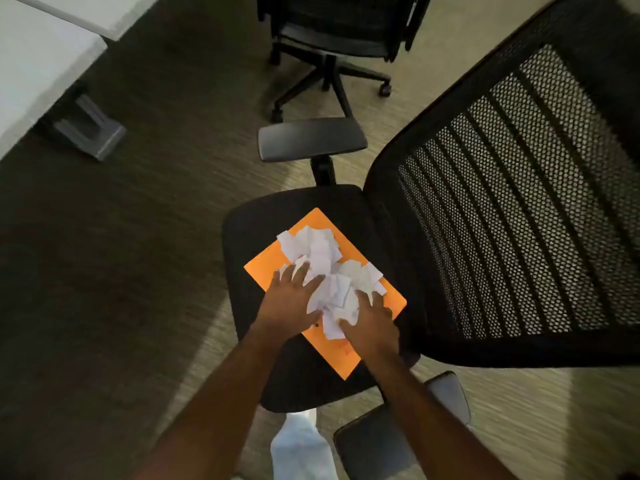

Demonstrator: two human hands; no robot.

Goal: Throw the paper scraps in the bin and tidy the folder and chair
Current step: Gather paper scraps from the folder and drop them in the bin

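An orange folder (266,268) lies flat on the black seat of an office chair (304,379). A heap of white paper scraps (322,252) is piled on the folder. My left hand (289,299) rests on the left side of the heap with fingers spread. My right hand (369,323) presses on the heap's near right side, fingers curled into the scraps. Both hands touch the paper from opposite sides; neither has lifted any of it.
The chair's mesh backrest (519,202) rises at the right, with armrests at the far side (311,138) and near side (398,434). A second black chair (332,39) stands behind. A white desk (38,60) is at the upper left. Carpet covers the floor. No bin is in view.
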